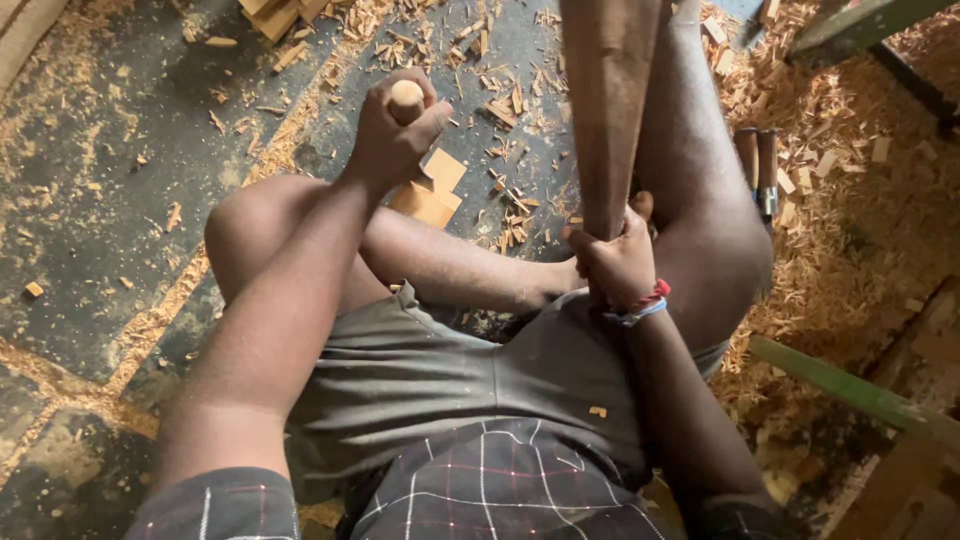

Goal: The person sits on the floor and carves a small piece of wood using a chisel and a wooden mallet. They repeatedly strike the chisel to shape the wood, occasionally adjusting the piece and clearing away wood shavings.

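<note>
While seated on the floor [110, 200] amid wood shavings [850, 230]: left hand [395, 130] clamped round a pale round tool handle [406, 100], raised; right hand [620, 262] clenched on a long brown wooden workpiece [605, 100] propped between the bare legs. Likely risk: a glancing blow, workpiece twisting in that single grip, striking knee or fingers.

Wood chips [500, 100] lie ahead of the knees; two chisels [758, 165] lie right of the plank [608, 110].

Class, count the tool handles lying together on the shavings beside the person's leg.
2: both tool handles lie side by side on the shavings, right of the raised knee. Others may be buried.
</note>
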